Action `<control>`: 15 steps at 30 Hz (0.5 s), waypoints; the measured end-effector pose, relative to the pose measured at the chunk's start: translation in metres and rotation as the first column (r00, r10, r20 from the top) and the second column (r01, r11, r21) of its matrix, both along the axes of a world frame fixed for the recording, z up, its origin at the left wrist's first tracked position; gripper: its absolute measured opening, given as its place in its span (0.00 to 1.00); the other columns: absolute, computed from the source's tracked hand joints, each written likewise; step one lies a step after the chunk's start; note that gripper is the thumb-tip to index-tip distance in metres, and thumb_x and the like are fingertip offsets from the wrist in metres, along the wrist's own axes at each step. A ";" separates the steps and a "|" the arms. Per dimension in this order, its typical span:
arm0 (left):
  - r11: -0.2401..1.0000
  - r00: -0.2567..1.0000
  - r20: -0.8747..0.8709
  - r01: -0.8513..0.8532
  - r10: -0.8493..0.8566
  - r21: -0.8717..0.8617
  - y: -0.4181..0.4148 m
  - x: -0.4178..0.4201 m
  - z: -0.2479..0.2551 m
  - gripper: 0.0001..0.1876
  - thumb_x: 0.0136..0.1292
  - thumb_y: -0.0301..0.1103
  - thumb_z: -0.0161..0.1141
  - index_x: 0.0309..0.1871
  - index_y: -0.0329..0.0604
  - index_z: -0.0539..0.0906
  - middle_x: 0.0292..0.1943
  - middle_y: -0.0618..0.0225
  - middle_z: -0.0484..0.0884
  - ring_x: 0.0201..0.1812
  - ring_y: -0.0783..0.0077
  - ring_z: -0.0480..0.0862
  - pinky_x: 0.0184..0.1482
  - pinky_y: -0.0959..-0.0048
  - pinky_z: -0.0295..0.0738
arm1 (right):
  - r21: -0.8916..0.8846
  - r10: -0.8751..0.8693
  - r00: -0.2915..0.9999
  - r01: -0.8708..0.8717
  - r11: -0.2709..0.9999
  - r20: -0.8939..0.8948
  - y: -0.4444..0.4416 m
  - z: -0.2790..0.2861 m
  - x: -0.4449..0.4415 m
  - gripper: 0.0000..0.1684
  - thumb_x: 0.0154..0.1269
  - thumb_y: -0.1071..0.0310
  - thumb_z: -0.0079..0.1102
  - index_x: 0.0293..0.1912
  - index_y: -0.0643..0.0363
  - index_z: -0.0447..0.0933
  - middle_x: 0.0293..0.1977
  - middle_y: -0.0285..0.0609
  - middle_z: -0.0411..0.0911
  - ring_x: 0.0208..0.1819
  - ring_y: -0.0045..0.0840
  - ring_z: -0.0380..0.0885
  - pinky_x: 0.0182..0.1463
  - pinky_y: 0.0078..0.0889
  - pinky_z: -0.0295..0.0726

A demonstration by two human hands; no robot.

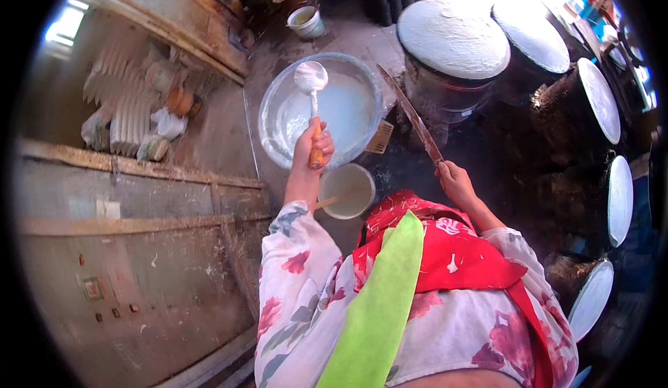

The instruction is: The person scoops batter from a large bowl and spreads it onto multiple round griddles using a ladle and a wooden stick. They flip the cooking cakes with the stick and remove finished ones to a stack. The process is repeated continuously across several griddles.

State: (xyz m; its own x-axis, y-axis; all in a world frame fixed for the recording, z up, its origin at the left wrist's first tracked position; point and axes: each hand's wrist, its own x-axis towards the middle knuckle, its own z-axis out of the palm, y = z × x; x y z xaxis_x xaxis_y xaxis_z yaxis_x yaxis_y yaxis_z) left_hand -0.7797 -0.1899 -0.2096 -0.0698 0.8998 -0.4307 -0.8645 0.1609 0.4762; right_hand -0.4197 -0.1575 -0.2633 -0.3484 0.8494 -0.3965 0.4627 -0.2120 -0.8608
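My left hand (313,145) grips the orange handle of a ladle (311,77), whose bowl is coated with white stuff. The ladle is over a wide basin (360,101) of whitish liquid. On the right, my right hand (455,182) holds one end of a long, flat, brownish blade-like tool (417,122), its far end pointing up and left beside the basin. Below the basin is a round bucket (347,192) with pale contents and a stick-like handle leaning at its rim. A green cloth (376,304) hangs over my red apron (459,257).
Several drum-like stands with round white tops, one of them a large disc (454,38), curve around my right side. A small white bucket (306,22) stands beyond the basin. A wooden-framed partition (130,179) and bagged goods (169,123) are at the left. Part of another person shows at the top.
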 end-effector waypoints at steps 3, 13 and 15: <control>0.993 0.991 -0.065 0.116 -0.114 0.025 0.029 0.036 0.044 0.13 0.69 0.45 0.51 0.42 0.44 0.72 0.16 0.78 0.64 0.13 0.84 0.65 0.15 0.81 0.60 | -0.039 -0.093 0.991 0.089 0.995 -0.094 0.019 -0.004 0.031 0.21 0.71 0.54 0.43 0.33 0.60 0.74 0.15 0.34 0.68 0.19 0.17 0.68 0.24 0.25 0.66; 0.891 0.891 -0.064 0.452 -0.449 0.049 0.167 0.241 0.120 0.15 0.73 0.41 0.43 0.49 0.38 0.72 0.17 0.78 0.63 0.10 0.87 0.62 0.13 0.83 0.61 | -0.189 -0.406 0.855 0.362 0.913 -0.323 0.101 -0.004 0.193 0.13 0.70 0.58 0.46 0.35 0.58 0.71 0.17 0.29 0.65 0.15 0.14 0.63 0.17 0.21 0.61; 0.838 0.838 0.008 0.545 -0.545 0.031 0.198 0.290 0.128 0.16 0.73 0.41 0.42 0.50 0.36 0.72 0.17 0.78 0.63 0.11 0.87 0.63 0.14 0.83 0.62 | -0.185 -0.499 0.819 0.463 0.867 -0.284 0.107 -0.008 0.235 0.12 0.68 0.60 0.48 0.35 0.58 0.70 0.17 0.29 0.66 0.15 0.14 0.64 0.17 0.21 0.62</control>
